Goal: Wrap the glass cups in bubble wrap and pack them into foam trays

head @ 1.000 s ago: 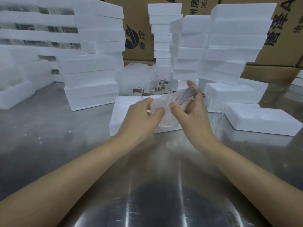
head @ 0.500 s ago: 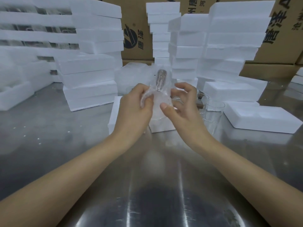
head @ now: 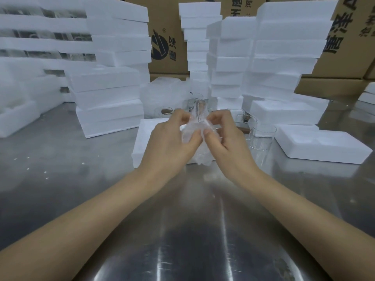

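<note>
From the head view, we held a cup (head: 199, 110) swathed in bubble wrap (head: 199, 151) above the near edge of a foam tray (head: 143, 138) that lay flat on the steel table (head: 60, 169). Our left hand (head: 170, 142) had its fingers curled round the left side of the wrap, thumb pressing into it. Our right hand (head: 225, 138) pinched the wrap from the right, thumb and forefinger drawn together near the cup's top, the other fingers bent. The two hands nearly met over the bundle, and they hid most of the tray behind them. We could make out only the cup's upper part through the wrap; its lower part was lost in crumpled plastic that hung down toward the tray's front edge.

Just right of the tray stood bare glasses (head: 261, 136), one close to our right wrist. More glasses (head: 164, 112) stood behind the tray, partly hidden by our fingers. A loose heap of wrap (head: 162, 94) sat behind the tray to the left. Another open tray (head: 322, 147) lay right of the glasses, its hollows facing up. Foam stacks (head: 109, 88) rose left of the tray and taller stacks (head: 274, 57) behind and to the right of it. Cartons (head: 164, 41) with printed marks closed off the back behind the stacks.
</note>
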Motion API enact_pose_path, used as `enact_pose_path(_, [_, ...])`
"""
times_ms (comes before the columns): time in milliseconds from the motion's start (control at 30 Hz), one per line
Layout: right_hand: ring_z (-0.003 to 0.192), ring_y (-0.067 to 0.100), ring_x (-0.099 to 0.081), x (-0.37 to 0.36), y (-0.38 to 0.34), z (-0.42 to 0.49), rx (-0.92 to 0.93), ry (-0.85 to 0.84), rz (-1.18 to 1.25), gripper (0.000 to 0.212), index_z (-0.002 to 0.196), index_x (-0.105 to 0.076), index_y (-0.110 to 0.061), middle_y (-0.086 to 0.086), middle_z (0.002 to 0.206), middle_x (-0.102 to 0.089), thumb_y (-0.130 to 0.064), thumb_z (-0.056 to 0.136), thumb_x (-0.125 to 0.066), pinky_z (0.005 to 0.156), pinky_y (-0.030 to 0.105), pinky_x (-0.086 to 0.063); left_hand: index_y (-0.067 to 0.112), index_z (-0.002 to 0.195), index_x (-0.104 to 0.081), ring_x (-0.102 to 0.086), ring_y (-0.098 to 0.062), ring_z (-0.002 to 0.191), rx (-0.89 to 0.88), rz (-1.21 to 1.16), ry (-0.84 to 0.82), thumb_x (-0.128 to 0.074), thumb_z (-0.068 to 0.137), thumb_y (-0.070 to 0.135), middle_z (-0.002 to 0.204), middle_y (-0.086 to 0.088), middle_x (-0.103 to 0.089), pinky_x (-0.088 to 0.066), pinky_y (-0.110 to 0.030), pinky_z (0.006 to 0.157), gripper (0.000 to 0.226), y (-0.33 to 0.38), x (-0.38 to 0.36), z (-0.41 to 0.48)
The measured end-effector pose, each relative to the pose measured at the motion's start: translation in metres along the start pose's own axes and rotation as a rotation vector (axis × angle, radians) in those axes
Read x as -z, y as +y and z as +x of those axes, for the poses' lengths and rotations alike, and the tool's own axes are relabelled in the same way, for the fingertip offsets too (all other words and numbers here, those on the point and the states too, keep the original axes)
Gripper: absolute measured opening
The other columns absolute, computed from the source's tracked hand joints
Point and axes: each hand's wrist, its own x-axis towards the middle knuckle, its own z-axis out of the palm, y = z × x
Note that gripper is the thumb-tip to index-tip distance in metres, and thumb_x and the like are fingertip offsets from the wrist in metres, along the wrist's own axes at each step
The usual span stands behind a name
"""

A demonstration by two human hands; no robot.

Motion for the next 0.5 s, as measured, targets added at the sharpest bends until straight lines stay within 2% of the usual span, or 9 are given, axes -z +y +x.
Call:
enact_pose_path(67, [0.078, -0.008, -0.050, 0.004, -0.001, 0.002, 0.020, 0.019, 0.016, 0.021, 0.097, -0.038, -0.046, -0.028, 0.099, -0.052, -0.026, 0.092, -0.044, 0.070, 0.008, -0.035, 0.029, 0.100, -0.052, -0.061, 0.000, 0.081, -0.044, -0.060, 0.004, -0.059, 0.087, 0.036, 0.091, 0.025, -0.062, -0.047, -0.014, 0.069, 0.017, 0.002, 0.002, 0.000])
enact_pose_path(100, [0.079, -0.010, -0.049, 0.005, -0.001, 0.002, 0.041, 0.006, -0.001, 0.023, 0.097, -0.038, -0.046, -0.032, 0.098, -0.051, -0.024, 0.092, -0.043, 0.073, 0.006, -0.035, 0.025, 0.102, -0.056, -0.062, -0.004, 0.079, -0.114, -0.023, 0.015, -0.058, 0.090, 0.032, 0.091, 0.020, -0.064, -0.048, -0.021, 0.071, 0.014, 0.003, 0.002, 0.000])
enact_pose_path(167, [0.083, -0.014, -0.048, 0.005, -0.001, 0.002, 0.069, -0.051, -0.044, 0.020, 0.102, -0.040, -0.042, -0.035, 0.100, -0.049, -0.024, 0.093, -0.042, 0.077, 0.002, -0.032, 0.015, 0.101, -0.059, -0.062, -0.021, 0.068, -0.262, 0.129, 0.047, -0.054, 0.094, 0.024, 0.081, 0.007, -0.066, -0.049, -0.037, 0.064, 0.013, 0.003, 0.004, -0.002])
enact_pose_path(233, [0.089, -0.017, -0.046, 0.005, 0.001, 0.002, 0.080, -0.088, -0.074, 0.020, 0.108, -0.040, -0.039, -0.033, 0.105, -0.046, -0.026, 0.093, -0.041, 0.077, 0.001, -0.031, 0.009, 0.098, -0.061, -0.057, -0.031, 0.060, -0.356, 0.268, 0.059, -0.053, 0.093, 0.016, 0.070, 0.000, -0.062, -0.049, -0.041, 0.055, 0.012, 0.003, 0.004, -0.003])
enact_pose_path(300, [0.088, -0.015, -0.048, 0.006, 0.002, 0.003, 0.078, -0.086, -0.048, 0.019, 0.105, -0.041, -0.040, -0.033, 0.104, -0.048, -0.026, 0.092, -0.042, 0.074, 0.003, -0.032, 0.009, 0.099, -0.062, -0.060, -0.031, 0.065, -0.370, 0.310, 0.056, -0.055, 0.093, 0.016, 0.074, -0.001, -0.065, -0.050, -0.042, 0.056, 0.011, 0.004, 0.006, -0.002])
enact_pose_path(367, [0.086, -0.008, -0.051, 0.007, 0.001, 0.005, 0.069, -0.061, 0.021, 0.021, 0.101, -0.040, -0.044, -0.031, 0.102, -0.050, -0.026, 0.093, -0.043, 0.073, 0.006, -0.035, 0.020, 0.109, -0.057, -0.067, -0.018, 0.084, -0.246, 0.156, 0.015, -0.057, 0.094, 0.024, 0.093, 0.010, -0.067, -0.053, -0.035, 0.071, 0.016, 0.006, 0.009, 0.001])
enact_pose_path(400, [0.086, -0.005, -0.053, 0.007, 0.001, 0.005, 0.062, -0.049, 0.061, 0.020, 0.101, -0.040, -0.044, -0.028, 0.103, -0.051, -0.026, 0.093, -0.044, 0.072, 0.007, -0.037, 0.027, 0.115, -0.053, -0.065, -0.005, 0.092, -0.146, 0.034, -0.030, -0.059, 0.093, 0.029, 0.101, 0.019, -0.062, -0.052, -0.023, 0.078, 0.023, 0.007, 0.010, 0.003])
enact_pose_path(467, [0.087, -0.002, -0.055, 0.005, 0.000, 0.004, 0.062, -0.036, 0.116, 0.017, 0.102, -0.038, -0.040, -0.023, 0.105, -0.051, -0.027, 0.093, -0.045, 0.070, 0.008, -0.039, 0.039, 0.117, -0.049, -0.057, 0.014, 0.092, -0.019, -0.103, -0.133, -0.057, 0.092, 0.032, 0.102, 0.032, -0.058, -0.042, -0.004, 0.077, 0.026, 0.009, 0.011, 0.005])
enact_pose_path(500, [0.088, -0.003, -0.056, 0.003, -0.001, 0.003, 0.071, -0.038, 0.120, 0.016, 0.102, -0.038, -0.039, -0.022, 0.105, -0.051, -0.028, 0.093, -0.046, 0.070, 0.007, -0.039, 0.040, 0.111, -0.054, -0.058, 0.013, 0.087, -0.025, -0.097, -0.174, -0.053, 0.093, 0.033, 0.097, 0.030, -0.063, -0.044, -0.006, 0.073, 0.019, 0.008, 0.010, 0.006])
